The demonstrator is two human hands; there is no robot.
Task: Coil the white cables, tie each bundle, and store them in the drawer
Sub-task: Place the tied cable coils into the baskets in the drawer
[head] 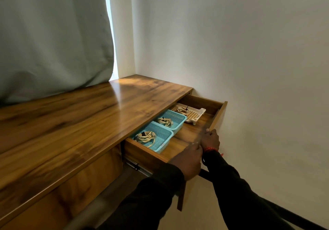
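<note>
**Three bundles in an open drawer, both hands at its front**

A pale green-grey curtain [53, 37] hangs at the left, its hem resting on the glossy brown wooden desk top [74, 116]. Below the desk's edge the wooden drawer [179, 140] stands pulled out.

Inside it, three containers sit in a row. The nearer light-blue mesh plastic basket [161, 141] holds a coiled, tied cream-white cable bundle [145, 137]. Touching it, the second light-blue mesh basket [176, 118] holds another coiled bundle [165, 121]. Just beyond, the white perforated plastic tray [195, 115] carries a third coiled bundle [183, 110] with a dark tie on it.

The left hand [188, 160], in a dark sleeve, lies at the drawer's front board, blurred; I cannot tell whether its fingers clasp the board. The right hand [211, 138], a red thread bracelet [211, 149] at its wrist, grips the board's top edge with curled fingers. A plain white wall [249, 51] fills the right.
</note>
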